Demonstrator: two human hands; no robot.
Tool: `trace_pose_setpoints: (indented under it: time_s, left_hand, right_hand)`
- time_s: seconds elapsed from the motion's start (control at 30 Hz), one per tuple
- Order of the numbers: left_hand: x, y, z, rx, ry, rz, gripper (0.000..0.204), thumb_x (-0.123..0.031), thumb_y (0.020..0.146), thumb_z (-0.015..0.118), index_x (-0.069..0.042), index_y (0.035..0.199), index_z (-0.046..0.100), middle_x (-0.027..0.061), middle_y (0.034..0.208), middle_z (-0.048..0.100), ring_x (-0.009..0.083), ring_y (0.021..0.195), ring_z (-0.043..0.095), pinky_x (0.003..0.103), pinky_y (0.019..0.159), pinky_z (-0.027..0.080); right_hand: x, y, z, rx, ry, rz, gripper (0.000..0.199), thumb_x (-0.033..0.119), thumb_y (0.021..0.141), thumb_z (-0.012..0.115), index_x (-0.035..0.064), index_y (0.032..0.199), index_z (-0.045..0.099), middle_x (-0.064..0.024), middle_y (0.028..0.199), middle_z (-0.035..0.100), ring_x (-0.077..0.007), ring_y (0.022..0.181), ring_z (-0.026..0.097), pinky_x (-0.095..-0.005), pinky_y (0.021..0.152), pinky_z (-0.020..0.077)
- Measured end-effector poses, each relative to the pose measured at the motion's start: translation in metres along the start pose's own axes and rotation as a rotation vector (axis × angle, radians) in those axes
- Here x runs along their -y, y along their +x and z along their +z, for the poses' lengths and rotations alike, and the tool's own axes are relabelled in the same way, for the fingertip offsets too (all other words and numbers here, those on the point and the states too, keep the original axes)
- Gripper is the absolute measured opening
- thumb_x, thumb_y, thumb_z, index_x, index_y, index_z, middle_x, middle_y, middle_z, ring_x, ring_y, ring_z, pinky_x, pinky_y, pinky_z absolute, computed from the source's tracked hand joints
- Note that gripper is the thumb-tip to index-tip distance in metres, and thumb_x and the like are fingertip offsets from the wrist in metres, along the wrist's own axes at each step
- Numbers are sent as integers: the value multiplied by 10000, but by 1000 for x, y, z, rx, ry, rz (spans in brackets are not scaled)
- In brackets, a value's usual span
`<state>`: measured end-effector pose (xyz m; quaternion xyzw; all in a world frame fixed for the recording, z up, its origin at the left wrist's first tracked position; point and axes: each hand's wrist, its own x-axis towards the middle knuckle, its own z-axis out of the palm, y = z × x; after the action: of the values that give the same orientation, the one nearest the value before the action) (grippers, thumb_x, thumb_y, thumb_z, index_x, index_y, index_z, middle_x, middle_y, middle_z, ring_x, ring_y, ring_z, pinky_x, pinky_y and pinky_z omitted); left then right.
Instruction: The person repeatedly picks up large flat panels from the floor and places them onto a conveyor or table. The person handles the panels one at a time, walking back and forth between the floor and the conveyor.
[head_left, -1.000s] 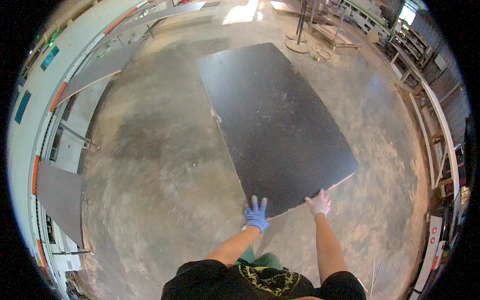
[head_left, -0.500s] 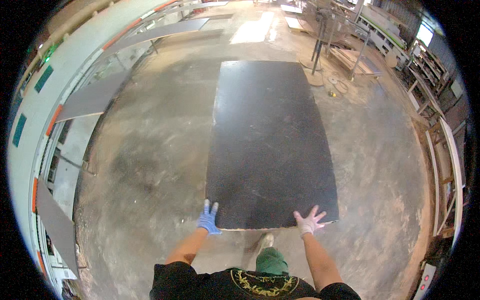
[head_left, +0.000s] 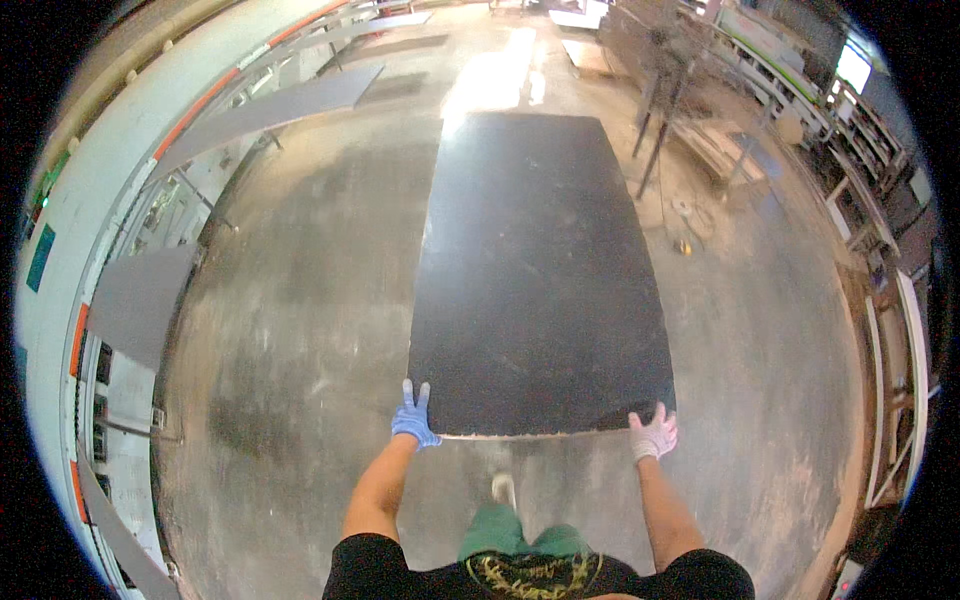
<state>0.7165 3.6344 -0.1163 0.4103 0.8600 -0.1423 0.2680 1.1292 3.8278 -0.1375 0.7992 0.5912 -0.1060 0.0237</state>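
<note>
A large black rectangular panel [head_left: 540, 280] with a pale, slightly rough near edge stretches away in front of me. My left hand [head_left: 411, 418], in a blue glove, grips its near left corner, two fingers pointing forward along the side edge. At the near right corner, my right hand [head_left: 653, 434] wears a whitish-pink glove and has its fingers over the edge. The thumbs and the panel's underside are mostly hidden. Both forearms reach forward from my black short sleeves.
A long pale machine with orange strips [head_left: 78, 340] runs along the left, grey panels [head_left: 143, 300] jutting from it. Ahead on the right are a stand with dark legs [head_left: 652, 160] and a small yellow object [head_left: 683, 247] on the floor. White-edged racks [head_left: 913, 350] line the right side.
My right hand has shifted outward to the panel's right corner, its fingers less spread. The left hand stays at its corner. The surroundings have slid toward me, and my feet have changed position.
</note>
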Motion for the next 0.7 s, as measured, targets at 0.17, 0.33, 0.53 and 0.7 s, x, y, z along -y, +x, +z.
trace_pose_setpoints:
  time_s: [0.17, 0.33, 0.53, 0.7]
  left_hand:
    - [-17, 187, -105, -41, 20, -7, 1343, -428, 454, 848, -225, 1425, -58, 199, 1465, -106, 390, 1103, 500, 426, 918, 443]
    - [-24, 385, -215, -79, -6, -9, 1327, -391, 454, 852, -243, 1429, -37, 198, 1469, -88, 374, 1093, 507, 413, 906, 450]
    - [-73, 606, -404, -50, -14, -74, 1299, -362, 458, 849, -255, 1430, -6, 177, 1475, -83, 362, 1088, 509, 401, 933, 440]
    - [-110, 792, -535, -41, -65, -106, 1247, -352, 500, 821, -236, 1432, 2, 189, 1473, -78, 355, 1087, 514, 397, 903, 459]
  right_hand:
    - [157, 178, -18, 110, 165, 106, 977, 620, 642, 656, 259, 1410, 171, -185, 1408, 257, -399, 1228, 343, -473, 990, 334]
    - [341, 331, -37, 120, 137, 84, 1014, 613, 630, 669, 233, 1415, 151, -209, 1312, 374, -391, 1161, 417, -470, 939, 385]
    - [543, 539, -42, 144, 149, 37, 1055, 659, 608, 651, 151, 1406, 185, -231, 1286, 401, -375, 1179, 411, -448, 965, 362]
    - [717, 713, -26, 81, 176, -35, 1069, 664, 608, 647, 110, 1401, 193, -233, 1397, 256, -384, 1254, 316, -466, 1009, 308]
